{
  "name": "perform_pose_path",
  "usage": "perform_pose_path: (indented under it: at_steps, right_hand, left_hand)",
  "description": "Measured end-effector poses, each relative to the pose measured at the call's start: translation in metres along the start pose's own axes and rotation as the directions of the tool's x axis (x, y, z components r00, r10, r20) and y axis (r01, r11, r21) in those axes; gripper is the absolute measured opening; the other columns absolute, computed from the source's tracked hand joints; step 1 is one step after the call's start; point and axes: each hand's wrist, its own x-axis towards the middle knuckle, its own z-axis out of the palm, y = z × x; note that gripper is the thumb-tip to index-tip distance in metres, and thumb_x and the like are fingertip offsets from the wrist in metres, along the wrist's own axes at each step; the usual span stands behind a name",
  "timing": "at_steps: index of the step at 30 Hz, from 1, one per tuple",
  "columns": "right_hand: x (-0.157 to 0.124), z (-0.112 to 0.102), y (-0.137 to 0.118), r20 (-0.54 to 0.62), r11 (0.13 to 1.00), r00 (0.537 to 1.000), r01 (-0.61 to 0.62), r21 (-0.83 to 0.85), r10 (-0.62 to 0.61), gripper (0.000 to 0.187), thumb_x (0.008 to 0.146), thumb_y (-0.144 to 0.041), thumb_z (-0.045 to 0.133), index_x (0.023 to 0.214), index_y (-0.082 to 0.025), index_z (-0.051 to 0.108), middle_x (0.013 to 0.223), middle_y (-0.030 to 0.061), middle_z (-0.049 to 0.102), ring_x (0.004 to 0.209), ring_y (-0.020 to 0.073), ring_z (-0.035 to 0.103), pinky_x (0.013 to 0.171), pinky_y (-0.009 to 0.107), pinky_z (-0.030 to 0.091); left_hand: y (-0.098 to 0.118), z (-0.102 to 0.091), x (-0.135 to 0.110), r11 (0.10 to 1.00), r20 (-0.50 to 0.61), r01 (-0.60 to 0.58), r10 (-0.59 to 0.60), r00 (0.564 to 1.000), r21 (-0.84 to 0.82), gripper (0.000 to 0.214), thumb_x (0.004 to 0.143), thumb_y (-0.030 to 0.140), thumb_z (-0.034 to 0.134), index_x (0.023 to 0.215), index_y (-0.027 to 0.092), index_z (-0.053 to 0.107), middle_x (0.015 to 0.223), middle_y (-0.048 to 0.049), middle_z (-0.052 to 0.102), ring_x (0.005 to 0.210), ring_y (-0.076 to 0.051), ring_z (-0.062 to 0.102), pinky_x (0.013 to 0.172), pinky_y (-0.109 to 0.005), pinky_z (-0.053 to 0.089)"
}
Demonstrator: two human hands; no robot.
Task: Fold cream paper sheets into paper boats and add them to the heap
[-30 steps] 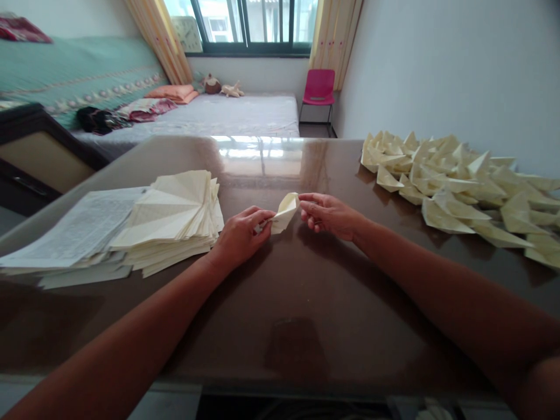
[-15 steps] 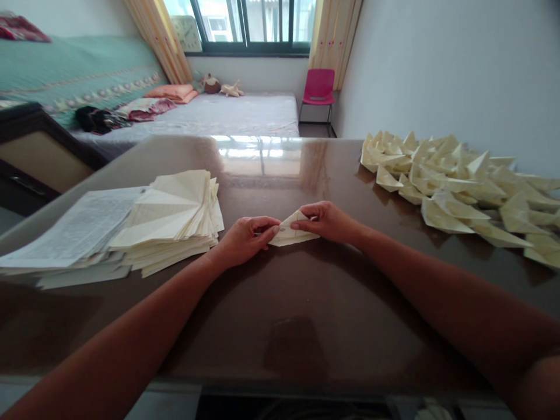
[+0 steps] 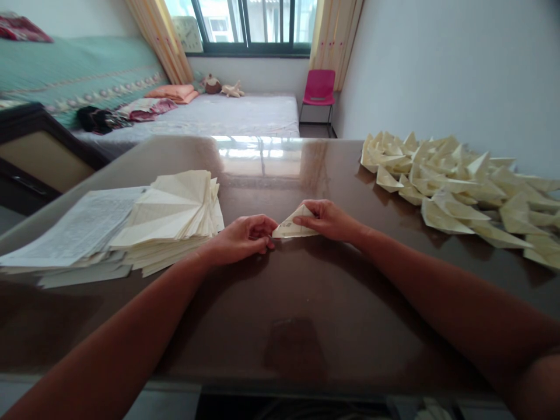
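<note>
My right hand (image 3: 326,219) pinches a small folded paper (image 3: 292,226), cream-coloured with dark print on its face, between thumb and fingers. The paper is a flat triangle with its long edge facing me. At its left corner, my left hand (image 3: 247,236) has curled fingers with the thumb apart from them; the fingertips are at or just behind that corner, and I cannot tell whether they touch it. To the left lies a stack of creased cream paper sheets (image 3: 164,213). A pile of folded paper boats (image 3: 450,175) covers the right side.
Both hands are over the glossy brown table (image 3: 262,326). Printed white sheets (image 3: 79,227) lie at the left, partly under the cream stack. Beyond the table are a bed (image 3: 249,114), a pink chair (image 3: 319,87) and a window (image 3: 245,23). A wall borders the right.
My left thumb and fingers have let go of the paper's left corner and parted. The paper, still in my right hand, is tilted so more of its printed face shows.
</note>
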Motion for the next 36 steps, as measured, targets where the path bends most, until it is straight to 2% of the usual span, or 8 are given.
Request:
perform_pose_path:
  at_steps: [3,7,13,19,23,27,30,36]
  right_hand:
    - [0.001,-0.001,0.003,-0.004,0.999,1.0,-0.001,0.039,0.001,0.034,0.083,-0.048,0.056,0.073,-0.015,0.056,0.063,-0.0034,0.048,0.059,0.0096,0.038,0.053,0.023,0.028]
    - [0.0,0.001,0.003,0.041,0.997,0.999,0.006,0.073,-0.009,0.036,0.084,-0.05,0.056,0.082,-0.015,0.061,0.067,-0.0022,0.052,0.061,0.0104,0.041,0.054,0.023,0.03]
    - [-0.001,0.001,0.002,0.074,0.994,0.996,0.04,0.101,-0.048,0.034,0.085,-0.047,0.055,0.088,-0.013,0.064,0.069,-0.0021,0.054,0.061,0.0102,0.042,0.056,0.022,0.032]
    - [0.0,0.0,-0.003,0.035,0.995,0.998,0.04,0.088,-0.043,0.035,0.083,-0.047,0.057,0.091,-0.014,0.064,0.068,-0.002,0.055,0.062,0.0104,0.043,0.057,0.022,0.034]
    - [0.0,0.001,-0.005,0.017,0.994,1.0,0.017,0.109,-0.019,0.034,0.08,-0.046,0.061,0.089,-0.014,0.064,0.066,-0.0026,0.054,0.06,0.0098,0.044,0.055,0.021,0.034]
    - [0.0,0.002,-0.004,-0.025,0.997,1.0,0.012,0.074,-0.01,0.032,0.082,-0.044,0.058,0.086,-0.013,0.066,0.066,-0.0016,0.055,0.06,0.0098,0.042,0.054,0.021,0.033]
    - [0.0,0.004,-0.004,-0.054,0.998,0.998,-0.019,0.059,0.022,0.031,0.079,-0.044,0.06,0.082,-0.014,0.065,0.062,-0.0028,0.052,0.057,0.0091,0.04,0.052,0.02,0.031]
    - [-0.002,0.006,-0.007,-0.025,0.998,0.999,-0.034,0.049,0.035,0.023,0.076,-0.039,0.062,0.076,-0.016,0.059,0.063,-0.004,0.052,0.058,0.009,0.042,0.053,0.019,0.033]
  left_hand:
    - [-0.005,0.003,0.0,0.999,-0.042,-0.031,0.03,0.999,-0.025,0.033,0.073,0.03,0.068,0.101,0.015,0.056,0.082,-0.004,0.068,0.074,-0.014,0.066,0.067,-0.026,0.053]
    - [-0.012,0.008,0.003,1.0,-0.1,-0.018,0.02,0.995,0.016,0.029,0.076,0.036,0.067,0.095,0.015,0.059,0.076,-0.0027,0.068,0.067,-0.013,0.064,0.062,-0.025,0.053]
    - [-0.016,0.009,0.004,0.998,-0.129,-0.016,0.024,0.991,0.064,0.029,0.08,0.039,0.063,0.097,0.014,0.062,0.075,-0.0028,0.069,0.065,-0.013,0.064,0.064,-0.025,0.054]
    - [-0.013,0.011,0.003,0.991,-0.169,-0.051,0.071,0.983,0.121,0.026,0.081,0.037,0.063,0.093,0.014,0.062,0.071,-0.0008,0.065,0.06,-0.01,0.061,0.06,-0.022,0.053]
    - [-0.015,0.012,0.004,0.993,-0.167,-0.064,0.08,0.983,0.104,0.03,0.079,0.036,0.064,0.1,0.015,0.06,0.077,-0.0013,0.065,0.065,-0.012,0.062,0.06,-0.024,0.055]
    - [-0.017,0.013,0.004,0.982,-0.227,-0.107,0.141,0.964,0.156,0.036,0.079,0.036,0.065,0.11,0.019,0.057,0.092,-0.0037,0.065,0.079,-0.015,0.062,0.062,-0.024,0.055]
    - [-0.015,0.015,0.003,0.972,-0.256,-0.129,0.178,0.95,0.197,0.034,0.08,0.036,0.063,0.108,0.019,0.058,0.094,-0.0043,0.065,0.084,-0.015,0.062,0.066,-0.025,0.055]
    - [-0.011,0.015,0.002,0.974,-0.192,-0.152,0.184,0.964,0.17,0.03,0.078,0.034,0.065,0.102,0.018,0.058,0.095,-0.0033,0.064,0.088,-0.015,0.062,0.076,-0.027,0.054]
